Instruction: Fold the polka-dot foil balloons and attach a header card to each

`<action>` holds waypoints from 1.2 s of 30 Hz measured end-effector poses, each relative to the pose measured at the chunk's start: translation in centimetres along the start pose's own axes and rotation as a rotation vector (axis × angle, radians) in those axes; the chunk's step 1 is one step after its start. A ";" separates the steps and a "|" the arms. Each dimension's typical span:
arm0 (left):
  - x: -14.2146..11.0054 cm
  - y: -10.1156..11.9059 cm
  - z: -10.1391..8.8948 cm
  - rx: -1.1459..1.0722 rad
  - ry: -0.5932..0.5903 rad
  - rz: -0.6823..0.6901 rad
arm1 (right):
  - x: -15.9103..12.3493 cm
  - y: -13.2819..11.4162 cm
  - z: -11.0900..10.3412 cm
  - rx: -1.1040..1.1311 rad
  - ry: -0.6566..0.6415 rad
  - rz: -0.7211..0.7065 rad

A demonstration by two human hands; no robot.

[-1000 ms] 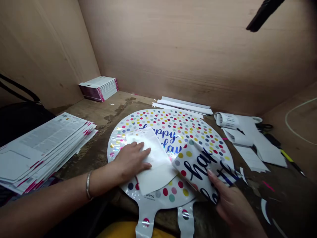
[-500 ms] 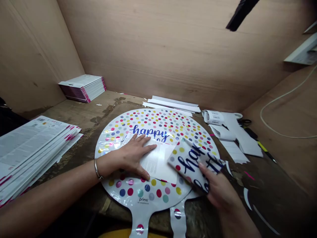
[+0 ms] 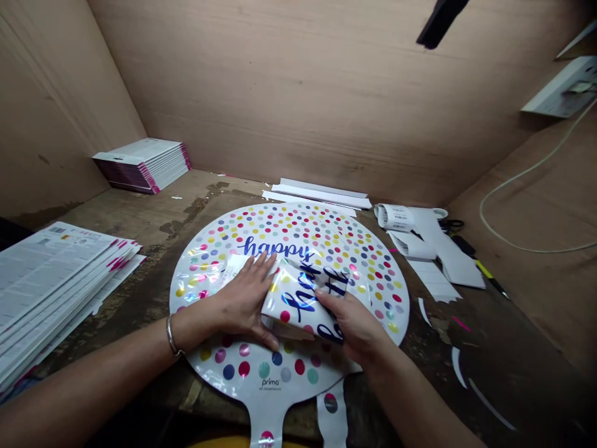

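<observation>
A round foil balloon [image 3: 326,236] with coloured dots and blue "happy" lettering lies flat on the wooden bench. On top of it a second dotted balloon [image 3: 303,295] is folded over a white card, most of which is hidden. My left hand [image 3: 245,298] lies flat with fingers stretched out, pressing on the card at the left edge of the fold. My right hand [image 3: 352,323] presses the folded flap down from the right, fingers closed over its edge. A metal bangle circles my left wrist.
A stack of white printed cards [image 3: 51,280] sits at the left, a smaller stack [image 3: 142,165] at the back left corner. White strips [image 3: 319,193], label rolls [image 3: 396,218], scissors [image 3: 450,225] and a pen [image 3: 489,277] lie at the right. Wooden walls enclose the bench.
My right hand has swung the folded balloon flap leftward over the white card, covering it. My left hand has stayed on the card. The view has shifted slightly.
</observation>
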State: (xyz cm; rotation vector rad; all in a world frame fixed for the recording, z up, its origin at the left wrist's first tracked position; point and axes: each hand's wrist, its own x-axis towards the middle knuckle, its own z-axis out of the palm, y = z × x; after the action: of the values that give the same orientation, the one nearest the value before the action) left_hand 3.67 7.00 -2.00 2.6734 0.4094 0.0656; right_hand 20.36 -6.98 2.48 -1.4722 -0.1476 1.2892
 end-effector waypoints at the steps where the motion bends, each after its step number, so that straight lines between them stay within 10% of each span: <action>1: 0.0 0.1 -0.1 -0.022 -0.011 -0.015 | 0.0 0.2 0.3 0.015 -0.023 0.004; 6: 0.0 1.7 -0.8 -0.008 0.055 -0.038 | -0.5 -0.3 -0.7 0.120 -0.105 0.020; 15: 0.0 1.8 -1.5 0.080 0.074 -0.094 | -0.7 -2.7 -7.2 -0.170 0.142 -0.076; 30: -0.2 2.2 -1.1 0.077 0.032 -0.052 | 1.3 -1.3 -5.0 -0.756 -0.038 -0.206; 36: 0.8 3.3 -0.8 0.018 0.027 0.095 | 1.2 -0.7 -2.0 -1.043 -0.196 -0.462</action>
State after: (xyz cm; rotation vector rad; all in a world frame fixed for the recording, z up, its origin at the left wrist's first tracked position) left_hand 5.21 4.75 0.14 2.7112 0.2928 0.1266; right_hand 22.74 -7.15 1.89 -1.9706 -1.3709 0.9763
